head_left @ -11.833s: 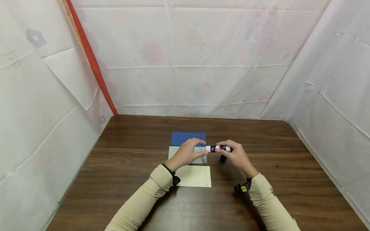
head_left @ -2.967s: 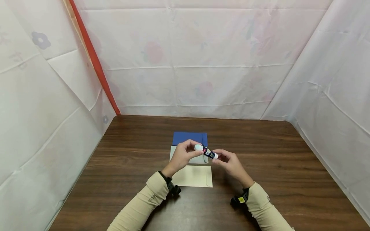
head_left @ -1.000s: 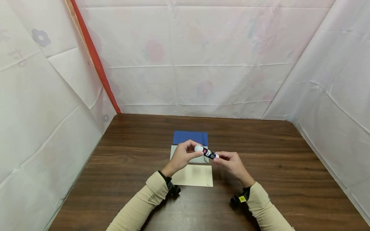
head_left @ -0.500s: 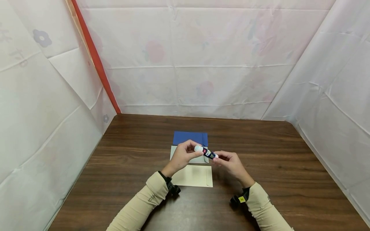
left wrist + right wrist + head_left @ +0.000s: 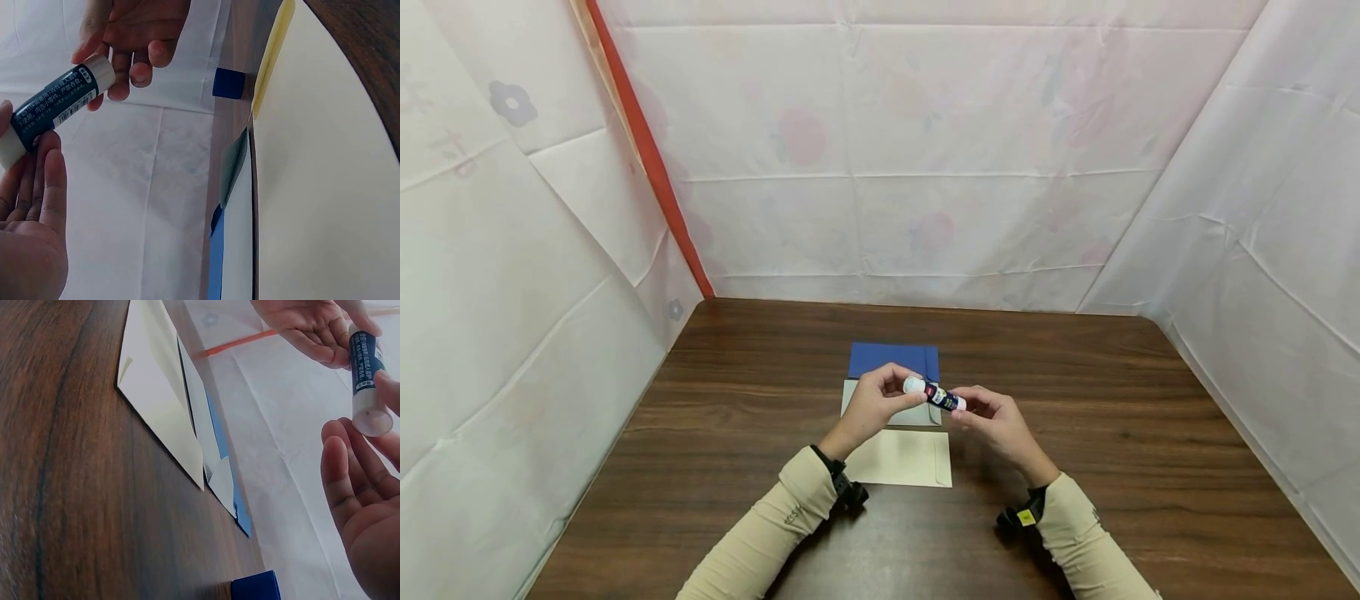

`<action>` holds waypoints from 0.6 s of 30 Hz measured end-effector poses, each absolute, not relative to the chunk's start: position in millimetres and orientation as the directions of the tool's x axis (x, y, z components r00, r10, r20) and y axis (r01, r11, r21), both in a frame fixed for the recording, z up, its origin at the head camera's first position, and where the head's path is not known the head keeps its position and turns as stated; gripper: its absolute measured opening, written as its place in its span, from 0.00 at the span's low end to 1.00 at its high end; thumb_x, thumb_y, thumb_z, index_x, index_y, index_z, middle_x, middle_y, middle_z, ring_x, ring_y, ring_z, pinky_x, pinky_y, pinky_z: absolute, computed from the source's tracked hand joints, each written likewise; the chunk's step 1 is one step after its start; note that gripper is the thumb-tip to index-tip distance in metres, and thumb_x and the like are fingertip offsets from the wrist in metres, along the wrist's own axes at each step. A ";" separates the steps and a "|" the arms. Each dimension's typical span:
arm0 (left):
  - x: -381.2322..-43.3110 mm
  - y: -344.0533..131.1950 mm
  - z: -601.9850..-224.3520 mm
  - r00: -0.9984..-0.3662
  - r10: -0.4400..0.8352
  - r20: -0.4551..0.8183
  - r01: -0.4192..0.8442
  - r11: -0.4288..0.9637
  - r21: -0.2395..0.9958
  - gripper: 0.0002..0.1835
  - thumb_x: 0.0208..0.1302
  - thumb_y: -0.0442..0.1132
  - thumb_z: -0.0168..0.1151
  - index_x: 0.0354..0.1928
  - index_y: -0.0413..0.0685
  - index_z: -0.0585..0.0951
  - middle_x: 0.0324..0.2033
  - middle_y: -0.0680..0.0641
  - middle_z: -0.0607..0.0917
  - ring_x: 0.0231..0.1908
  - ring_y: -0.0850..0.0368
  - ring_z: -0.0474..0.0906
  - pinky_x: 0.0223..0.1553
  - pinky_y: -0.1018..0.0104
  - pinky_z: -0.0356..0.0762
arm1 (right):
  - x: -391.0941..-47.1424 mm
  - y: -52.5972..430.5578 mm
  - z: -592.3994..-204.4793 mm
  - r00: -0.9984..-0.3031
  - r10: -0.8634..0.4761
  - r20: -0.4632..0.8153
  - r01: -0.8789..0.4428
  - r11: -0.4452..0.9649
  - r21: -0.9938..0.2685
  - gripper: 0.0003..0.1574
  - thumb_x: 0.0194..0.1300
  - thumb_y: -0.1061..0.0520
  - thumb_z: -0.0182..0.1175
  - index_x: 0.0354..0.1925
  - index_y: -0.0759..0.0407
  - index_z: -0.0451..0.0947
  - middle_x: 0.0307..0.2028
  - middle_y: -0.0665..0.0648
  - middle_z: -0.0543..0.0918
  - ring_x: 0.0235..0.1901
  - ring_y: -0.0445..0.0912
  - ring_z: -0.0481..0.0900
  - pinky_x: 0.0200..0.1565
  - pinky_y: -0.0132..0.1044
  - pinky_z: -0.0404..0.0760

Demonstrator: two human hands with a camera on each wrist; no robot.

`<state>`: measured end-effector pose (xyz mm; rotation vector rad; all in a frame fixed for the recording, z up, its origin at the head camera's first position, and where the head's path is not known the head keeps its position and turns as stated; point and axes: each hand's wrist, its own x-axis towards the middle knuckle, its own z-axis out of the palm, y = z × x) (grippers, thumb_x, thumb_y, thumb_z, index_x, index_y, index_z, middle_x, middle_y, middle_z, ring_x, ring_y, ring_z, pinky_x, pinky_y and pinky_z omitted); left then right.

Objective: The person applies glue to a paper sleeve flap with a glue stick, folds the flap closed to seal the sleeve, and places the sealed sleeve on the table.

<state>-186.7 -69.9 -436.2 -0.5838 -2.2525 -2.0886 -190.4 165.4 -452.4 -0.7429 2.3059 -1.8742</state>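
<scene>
Both hands hold an uncapped glue stick (image 5: 943, 398) above the table, tilted, with a dark printed label between two white ends. My left hand (image 5: 871, 407) pinches its upper left end between thumb and fingers. At the lower right end, my right hand (image 5: 1000, 423) grips the white base with thumb and fingertips, as the right wrist view shows too. The dark blue cap (image 5: 229, 84) stands on the table, hidden behind the right hand in the head view. Beneath lie a cream envelope (image 5: 902, 458), a pale grey-green envelope (image 5: 852, 396) and a blue envelope (image 5: 891, 357).
The envelopes lie in a column on the dark wood table (image 5: 745, 392), flaps on the right side. White printed sheeting (image 5: 880, 225) hangs behind the table and on both sides, with a red strip (image 5: 651, 158) at the back left.
Since the oldest frame the glue stick has shifted left and tilted, its right end lower, and the right hand has moved left to its base. Over the last second both hands stay almost still.
</scene>
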 end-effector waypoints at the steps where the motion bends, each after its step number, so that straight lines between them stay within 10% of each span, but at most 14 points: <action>1: -186.8 -69.7 -436.2 -0.931 0.259 0.257 0.275 0.035 0.961 0.13 0.59 0.33 0.69 0.45 0.36 0.81 0.39 0.37 0.83 0.29 0.67 0.75 0.31 0.75 0.74 | -190.5 165.5 -452.6 -0.879 -0.413 0.239 -0.319 0.136 -0.938 0.17 0.64 0.65 0.63 0.51 0.70 0.78 0.36 0.50 0.81 0.31 0.42 0.77 0.32 0.36 0.82; 18: -185.7 -67.9 -438.6 -0.928 0.276 0.250 0.265 0.017 0.964 0.15 0.59 0.33 0.69 0.47 0.37 0.81 0.40 0.37 0.83 0.30 0.66 0.77 0.33 0.75 0.76 | -191.1 158.4 -447.5 -0.866 -0.433 0.250 -0.301 0.051 -0.952 0.22 0.64 0.64 0.63 0.55 0.73 0.76 0.44 0.44 0.82 0.39 0.37 0.80 0.41 0.31 0.83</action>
